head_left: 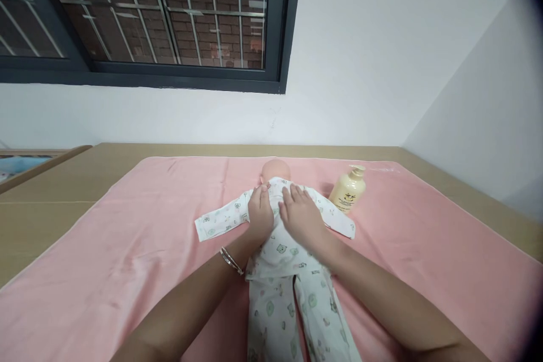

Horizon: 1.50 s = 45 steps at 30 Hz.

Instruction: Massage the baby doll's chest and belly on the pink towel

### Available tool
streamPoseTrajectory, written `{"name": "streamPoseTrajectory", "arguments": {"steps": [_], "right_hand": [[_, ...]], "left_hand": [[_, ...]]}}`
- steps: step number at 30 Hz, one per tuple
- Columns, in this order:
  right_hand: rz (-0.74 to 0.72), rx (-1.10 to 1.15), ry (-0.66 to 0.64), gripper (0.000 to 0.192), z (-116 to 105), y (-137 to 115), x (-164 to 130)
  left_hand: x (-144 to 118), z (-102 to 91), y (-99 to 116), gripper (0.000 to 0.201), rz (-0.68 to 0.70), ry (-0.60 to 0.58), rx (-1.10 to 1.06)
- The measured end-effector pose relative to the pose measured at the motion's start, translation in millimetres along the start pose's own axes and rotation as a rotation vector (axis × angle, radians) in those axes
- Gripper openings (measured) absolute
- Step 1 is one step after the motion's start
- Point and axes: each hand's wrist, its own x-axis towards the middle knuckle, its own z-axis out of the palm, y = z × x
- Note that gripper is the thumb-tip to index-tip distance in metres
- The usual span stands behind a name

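Here, baby doll in white printed cotton romper [282, 249] lies face-up mid pink towel [127, 249] | left hand [259, 212], right hand [302, 216]: grips released, palms flat on doll's chest | cream pump bottle [348, 189] right of doll | likely soft, light; hold at torso.

We face a white wall [382, 56] with a dark-framed barred window [148, 17] showing brick outside, above a tan tabletop [55, 192].
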Motion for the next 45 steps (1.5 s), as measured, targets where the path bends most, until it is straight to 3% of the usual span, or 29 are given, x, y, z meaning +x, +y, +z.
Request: {"name": "streamPoseTrajectory", "arguments": {"steps": [3, 5, 12, 16, 19, 22, 27, 34, 42, 45], "right_hand": [[-0.168, 0.003, -0.028, 0.054, 1, -21, -19], [-0.219, 0.074, -0.055, 0.055, 1, -21, -17], [0.056, 0.307, 0.009, 0.047, 10, 26, 28], [0.093, 0.261, 0.062, 0.047, 15, 29, 27], [0.070, 0.139, 0.084, 0.049, 11, 16, 15], [-0.058, 0.030, 0.052, 0.050, 7, -1, 1], [-0.145, -0.005, -0.017, 0.054, 4, -12, -11], [-0.137, 0.146, -0.073, 0.050, -5, -3, -6], [0.043, 0.243, -0.044, 0.053, 7, 34, 29], [0.074, 0.198, -0.035, 0.052, 9, 36, 31]], "left_hand": [[5, 0.3, -5, 0.029, -0.037, -0.020, 0.016], [6, 0.0, -7, 0.026, -0.033, -0.037, 0.048], [1, 0.7, -9, 0.029, 0.228, -0.106, 0.333], [-2, 1.4, -10, 0.032, 0.321, -0.144, 0.436], [0, 1.2, -9, 0.035, 0.279, -0.156, 0.456], [6, 0.7, -8, 0.034, 0.201, -0.162, 0.430], [14, -0.6, -8, 0.032, 0.176, -0.184, 0.374], [14, -5.3, -10, 0.041, 0.201, -0.156, 0.273], [-11, -1.7, -7, 0.045, 0.329, -0.240, 0.680], [-16, -3.4, -6, 0.044, 0.385, -0.228, 0.752]]}}
